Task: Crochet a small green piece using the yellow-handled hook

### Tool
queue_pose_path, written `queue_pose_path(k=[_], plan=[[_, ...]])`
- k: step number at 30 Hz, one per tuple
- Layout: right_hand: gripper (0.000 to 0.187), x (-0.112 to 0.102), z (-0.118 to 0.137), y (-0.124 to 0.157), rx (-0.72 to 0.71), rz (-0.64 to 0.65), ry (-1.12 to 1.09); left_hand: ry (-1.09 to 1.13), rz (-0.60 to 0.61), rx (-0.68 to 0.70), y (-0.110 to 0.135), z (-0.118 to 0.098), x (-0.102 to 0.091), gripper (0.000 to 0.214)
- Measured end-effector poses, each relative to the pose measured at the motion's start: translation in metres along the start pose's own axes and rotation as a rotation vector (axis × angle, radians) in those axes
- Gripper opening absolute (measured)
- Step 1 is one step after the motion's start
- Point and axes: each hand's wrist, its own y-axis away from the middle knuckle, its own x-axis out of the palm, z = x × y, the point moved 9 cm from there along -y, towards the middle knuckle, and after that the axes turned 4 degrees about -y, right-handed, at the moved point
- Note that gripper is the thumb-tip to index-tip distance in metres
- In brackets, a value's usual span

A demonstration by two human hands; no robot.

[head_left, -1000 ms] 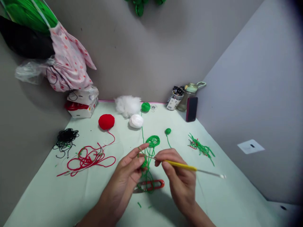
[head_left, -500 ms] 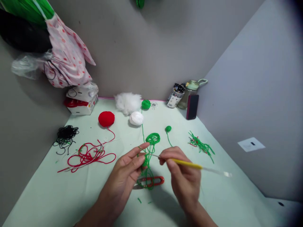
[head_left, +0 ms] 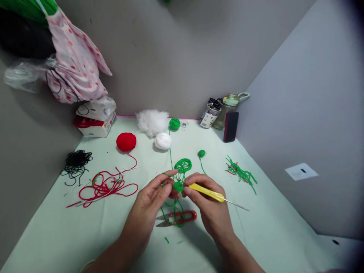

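My left hand (head_left: pixel 153 199) pinches a small green crocheted piece (head_left: pixel 178 186) between thumb and fingers, with green yarn looped over the forefinger. My right hand (head_left: pixel 207 206) grips a yellow-handled crochet hook (head_left: pixel 209 192), its tip at the green piece and its metal end pointing right. Green yarn (head_left: pixel 182 165) trails from the piece to a loose pile on the pale green table (head_left: pixel 57 235) and on to a small green ball (head_left: pixel 174 123). Red-handled snips (head_left: pixel 179 217) lie just under my hands.
On the table lie a red yarn ball (head_left: pixel 126 141), tangled red yarn (head_left: pixel 105 187), black yarn (head_left: pixel 75 161), a white ball (head_left: pixel 163 140), white stuffing (head_left: pixel 152 121), green scraps (head_left: pixel 241 174). Jar (head_left: pixel 209 115), bottle (head_left: pixel 227 110) and phone (head_left: pixel 230 126) stand in the corner; box (head_left: pixel 95 123) and bags (head_left: pixel 74 64) at left.
My right hand has slid up the hook toward the green piece, bringing its tip into the work. Both hands have come closer together. The view has tilted slightly.
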Motion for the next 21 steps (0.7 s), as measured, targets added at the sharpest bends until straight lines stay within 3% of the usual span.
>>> queue_pose_path(k=[4,10,15,18,21], plan=[[0.014,0.0,0.004,-0.001,-0.058,-0.013,0.065,0.015,0.017,-0.024,-0.001,0.003,-0.001,0.037],[0.016,0.018,0.021,0.006,-0.238,0.133,0.236,-0.016,-0.012,-0.03,-0.01,0.01,-0.011,0.031],[0.023,0.026,0.033,0.024,-0.576,0.121,0.567,0.037,0.028,-0.07,-0.015,0.016,-0.005,0.045],[0.027,0.042,0.036,0.038,-0.822,0.196,0.808,0.145,0.015,-0.153,-0.013,0.023,-0.002,0.046],[0.029,0.048,0.034,0.042,-0.884,0.251,0.88,0.206,0.01,-0.188,-0.012,0.026,-0.002,0.033]])
